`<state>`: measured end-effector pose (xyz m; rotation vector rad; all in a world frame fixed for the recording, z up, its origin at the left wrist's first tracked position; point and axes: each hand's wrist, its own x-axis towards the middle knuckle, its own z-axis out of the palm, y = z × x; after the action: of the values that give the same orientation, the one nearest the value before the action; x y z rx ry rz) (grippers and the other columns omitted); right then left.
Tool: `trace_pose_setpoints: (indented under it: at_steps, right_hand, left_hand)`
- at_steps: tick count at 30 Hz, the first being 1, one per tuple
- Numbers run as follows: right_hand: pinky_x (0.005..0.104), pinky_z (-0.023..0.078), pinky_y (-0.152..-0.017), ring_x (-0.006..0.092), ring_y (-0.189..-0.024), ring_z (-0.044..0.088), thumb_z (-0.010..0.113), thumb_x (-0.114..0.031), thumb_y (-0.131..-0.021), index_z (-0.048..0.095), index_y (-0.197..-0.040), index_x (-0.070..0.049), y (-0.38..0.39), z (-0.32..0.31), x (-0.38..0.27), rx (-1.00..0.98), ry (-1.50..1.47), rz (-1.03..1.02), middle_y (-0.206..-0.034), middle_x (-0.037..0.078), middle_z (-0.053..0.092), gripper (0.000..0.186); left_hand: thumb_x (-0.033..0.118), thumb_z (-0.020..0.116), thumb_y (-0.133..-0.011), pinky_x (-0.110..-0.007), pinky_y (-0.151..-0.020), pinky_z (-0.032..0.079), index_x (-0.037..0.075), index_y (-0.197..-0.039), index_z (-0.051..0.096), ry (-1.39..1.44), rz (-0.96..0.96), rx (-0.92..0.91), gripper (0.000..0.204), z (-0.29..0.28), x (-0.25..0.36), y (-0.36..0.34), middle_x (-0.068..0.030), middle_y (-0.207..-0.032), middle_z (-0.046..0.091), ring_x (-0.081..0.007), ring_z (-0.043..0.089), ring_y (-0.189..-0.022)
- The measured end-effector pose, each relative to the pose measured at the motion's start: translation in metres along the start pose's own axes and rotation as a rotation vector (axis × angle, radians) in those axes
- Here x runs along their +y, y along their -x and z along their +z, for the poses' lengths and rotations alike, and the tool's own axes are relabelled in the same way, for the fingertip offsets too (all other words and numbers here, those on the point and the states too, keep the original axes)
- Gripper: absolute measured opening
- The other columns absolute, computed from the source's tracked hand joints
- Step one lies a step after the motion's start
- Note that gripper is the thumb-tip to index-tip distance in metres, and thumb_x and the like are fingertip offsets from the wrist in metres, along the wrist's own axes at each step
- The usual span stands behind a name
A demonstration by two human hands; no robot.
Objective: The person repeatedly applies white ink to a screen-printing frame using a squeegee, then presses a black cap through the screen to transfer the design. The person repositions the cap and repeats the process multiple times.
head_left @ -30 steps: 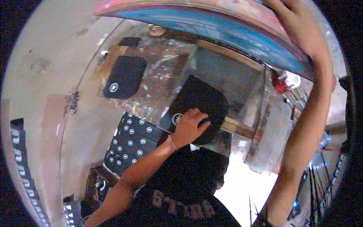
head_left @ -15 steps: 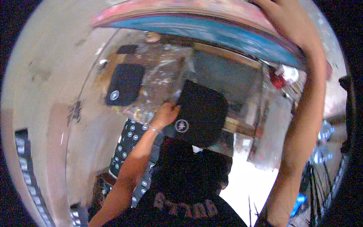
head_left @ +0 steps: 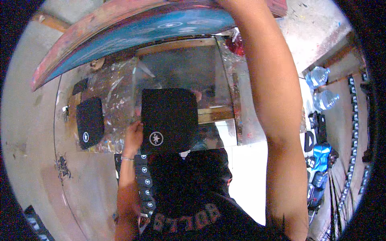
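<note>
A black fabric piece [head_left: 171, 116] with a round white star print near its lower left corner lies flat on a glass-like board [head_left: 177, 66] before me. My left hand [head_left: 134, 138] pinches its left edge, fingers closed. Above the board a wooden-framed printing screen [head_left: 140, 38] with blue mesh stands tilted up. My right hand [head_left: 231, 5] reaches to the screen's raised frame and grips it; most of its fingers are cut off by the picture's top. A second black piece [head_left: 90, 120] with the same print lies farther left on the stained tabletop [head_left: 116, 86].
Several black printed pieces [head_left: 145, 180] lie in rows beneath my left forearm. A red object [head_left: 235, 44] sits beside my right arm. Two clear plastic bottles [head_left: 317, 76] and a blue bag [head_left: 321, 156] are at the right. More printed pieces [head_left: 354, 116] line the far right.
My view has swung, so the screen and board appear farther left. My left hand keeps to the fabric's left edge, and the fabric now lies straighter on the board. The screen remains raised.
</note>
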<state>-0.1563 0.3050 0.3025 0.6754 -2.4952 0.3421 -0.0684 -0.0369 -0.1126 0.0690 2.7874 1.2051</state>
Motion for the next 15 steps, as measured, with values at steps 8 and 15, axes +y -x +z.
trace_pose_setpoints:
  at_steps: [8,15]
  right_hand:
    - [0.0523,0.052,-0.096,0.0507,-0.101,0.067,0.049,-0.041,-0.095,0.074,-0.094,0.008,-0.012,0.013,0.009,0.023,0.059,-0.038,-0.104,0.034,0.069,0.055]
    - [0.052,0.053,-0.094,0.0512,-0.099,0.067,0.048,-0.042,-0.097,0.073,-0.094,0.01,-0.008,-0.003,-0.008,-0.112,0.019,0.105,-0.102,0.036,0.068,0.058]
  left_hand:
    - [0.018,0.063,-0.102,-0.037,-0.085,0.051,-0.005,-0.111,0.071,0.181,0.005,0.106,0.026,0.036,0.071,0.007,-0.015,-0.096,0.075,-0.025,0.069,-0.09]
    - [0.023,0.06,-0.101,-0.046,-0.078,0.052,-0.003,-0.106,0.072,-0.025,0.117,0.06,0.029,0.074,0.09,-0.039,-0.0235,-0.09,0.073,-0.0393,0.07,-0.087]
